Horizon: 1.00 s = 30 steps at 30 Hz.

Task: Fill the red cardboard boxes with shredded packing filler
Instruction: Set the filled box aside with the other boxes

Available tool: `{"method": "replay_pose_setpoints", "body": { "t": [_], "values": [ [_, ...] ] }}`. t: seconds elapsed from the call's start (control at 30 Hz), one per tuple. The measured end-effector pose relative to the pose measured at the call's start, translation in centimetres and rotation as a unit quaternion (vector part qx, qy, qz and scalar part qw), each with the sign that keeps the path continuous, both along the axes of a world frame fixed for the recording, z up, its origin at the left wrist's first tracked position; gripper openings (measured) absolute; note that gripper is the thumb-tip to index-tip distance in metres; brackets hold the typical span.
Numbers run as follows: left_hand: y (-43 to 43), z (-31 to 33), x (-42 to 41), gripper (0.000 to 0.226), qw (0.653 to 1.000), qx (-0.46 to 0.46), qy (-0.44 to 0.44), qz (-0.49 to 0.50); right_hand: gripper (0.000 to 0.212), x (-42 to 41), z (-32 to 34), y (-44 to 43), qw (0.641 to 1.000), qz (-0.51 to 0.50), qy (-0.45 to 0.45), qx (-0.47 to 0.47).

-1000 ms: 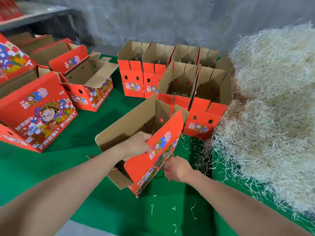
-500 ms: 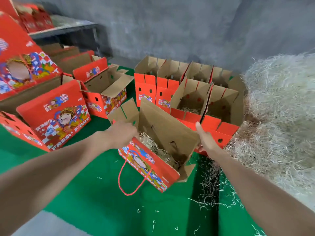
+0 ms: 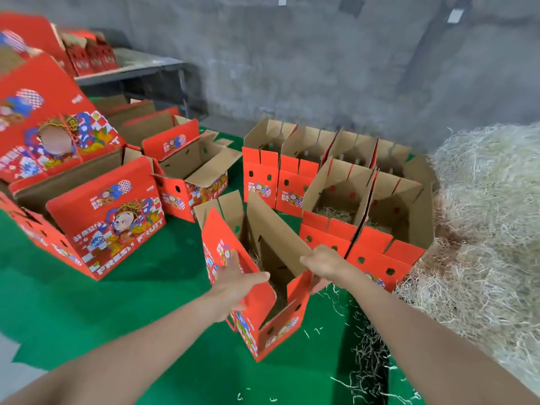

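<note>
A: Where's the box being worked on?
B: The red box [image 3: 277, 331] is stood on the green mat [image 3: 117, 302], ctr frame, just in front of the box cluster [image 3: 263, 171]. Its flaps are raised.

A: Hands?
B: The L hand [image 3: 236, 283] is laid on the red outer face of the left flap. Its fingers [image 3: 230, 258] are kept fairly straight & spread, w/ the thumb stretched twd the flap's edge, so nothing is wrapped. The R hand [image 3: 321, 264] is closed over the near corner of the right brown flap. Its fingers are curled over the top edge, so the flap is gripped.

A: Filler?
B: A few filler strands [image 3: 257, 260] are seen low inside the red box, btwn the flaps. The filler pile [image 3: 482, 229] is heaped at right, touching the box cluster. Loose strands [image 3: 368, 346] are scattered on the mat beneath the right forearm.

A: Other boxes?
B: The cluster is packed side by side, tops open. Filler is seen in the bottom of the two nearest, e.g. the front box [image 3: 336, 213]. Further left an open box [image 3: 193, 176] is set w/ flaps folded outward. Beside it closed printed boxes [image 3: 108, 217] marked "FRESH FRUIT" are piled. A grey wall [image 3: 321, 68] is seen behind. More red boxes are kept on a metal shelf [image 3: 131, 73] at back left.
</note>
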<state>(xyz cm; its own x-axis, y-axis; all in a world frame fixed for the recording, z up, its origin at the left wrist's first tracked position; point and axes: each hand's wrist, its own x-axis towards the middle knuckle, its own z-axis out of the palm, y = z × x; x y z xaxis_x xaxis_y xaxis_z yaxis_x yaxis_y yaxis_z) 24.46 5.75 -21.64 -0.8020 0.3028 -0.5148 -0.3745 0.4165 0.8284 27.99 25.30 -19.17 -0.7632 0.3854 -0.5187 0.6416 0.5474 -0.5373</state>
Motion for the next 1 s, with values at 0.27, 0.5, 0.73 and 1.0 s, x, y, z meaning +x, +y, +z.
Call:
{"method": "replay_pose_setpoints", "body": {
  "t": [0.27, 0.5, 0.73, 1.0],
  "values": [
    [-0.1, 2.8, -10.0, 0.064, 0.99, 0.085, 0.109, -0.037, 0.023, -4.0, -1.9, -3.1, 0.944, -0.246, 0.127, -0.181],
    [2.6, 0.2, -15.7, 0.068, 0.992, -0.018, 0.105, -0.073, 0.048, -10.0, -2.1, -4.4, 0.931, -0.315, 0.171, -0.073],
    [5.4, -1.8, -19.2, 0.043, 0.989, 0.089, -0.018, -0.115, 0.04, -14.0, -2.3, -2.9, 0.851, -0.472, 0.183, -0.142],
    [9.7, -2.9, -22.5, 0.047, 0.98, 0.14, -0.047, -0.137, 0.046, -14.4, -1.9, -2.7, 0.892, -0.341, 0.27, 0.123]
  ]
}}
